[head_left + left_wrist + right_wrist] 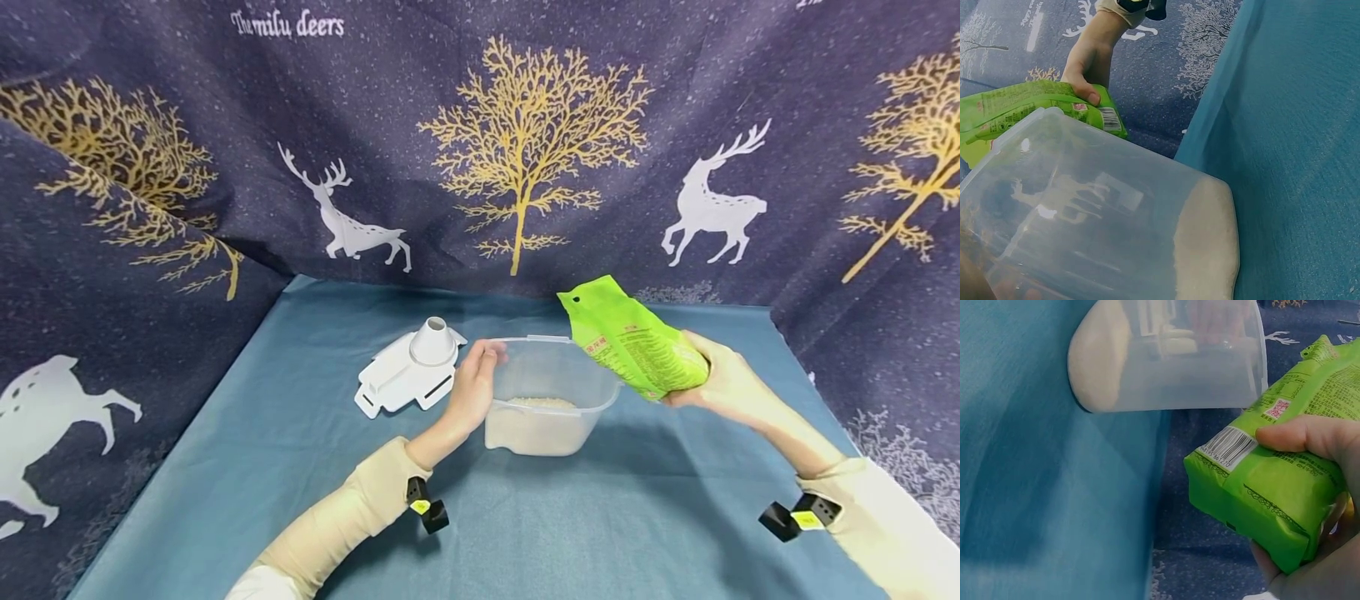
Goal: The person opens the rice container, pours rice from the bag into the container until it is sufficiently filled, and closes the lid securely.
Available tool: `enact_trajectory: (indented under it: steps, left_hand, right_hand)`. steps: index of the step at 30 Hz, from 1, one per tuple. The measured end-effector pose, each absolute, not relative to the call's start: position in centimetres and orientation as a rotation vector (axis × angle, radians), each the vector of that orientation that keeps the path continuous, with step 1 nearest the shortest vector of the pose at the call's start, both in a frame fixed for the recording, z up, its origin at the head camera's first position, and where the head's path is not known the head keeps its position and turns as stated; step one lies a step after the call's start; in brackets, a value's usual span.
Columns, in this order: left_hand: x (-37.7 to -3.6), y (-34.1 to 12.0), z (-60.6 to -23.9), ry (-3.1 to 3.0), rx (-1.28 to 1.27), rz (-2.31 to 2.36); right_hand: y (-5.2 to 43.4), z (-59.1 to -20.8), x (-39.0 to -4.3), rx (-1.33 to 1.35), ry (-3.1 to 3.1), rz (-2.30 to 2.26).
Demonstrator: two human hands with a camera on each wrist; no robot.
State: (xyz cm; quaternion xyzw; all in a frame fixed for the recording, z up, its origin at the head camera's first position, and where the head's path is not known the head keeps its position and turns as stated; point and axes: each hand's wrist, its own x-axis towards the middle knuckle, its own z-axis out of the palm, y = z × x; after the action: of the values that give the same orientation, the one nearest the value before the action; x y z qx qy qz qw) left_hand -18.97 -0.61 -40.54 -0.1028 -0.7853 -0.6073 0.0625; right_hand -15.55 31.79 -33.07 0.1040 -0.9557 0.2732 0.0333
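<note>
White lid (408, 371), spout upward, lies flat on the teal tablecloth (262, 467) toward the far left corner, just beside the left hand and untouched. Left hand (474, 387) rests on the left rim of the clear container (551, 400), fingers loosely curved over the rim, steadying it. Container stands near the middle of the cloth, closer to the far edge, with a shallow layer of white grain (542, 404) at its bottom. Right hand (723, 379) grips the base end of the green bag (633, 337), thumb and fingers wrapped round it. Bag's long axis slants up and left from the grip; its far end hangs above the container's right rim.
</note>
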Motion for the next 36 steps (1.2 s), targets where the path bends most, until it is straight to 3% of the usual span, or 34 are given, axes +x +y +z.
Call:
enact_trajectory:
  steps: [36]
  left_hand:
    - [-19.0, -0.8, -40.4, -2.353, -0.334, -1.861]
  right_hand:
    - [30.8, -31.0, -16.1, 0.568, -2.889, 0.559]
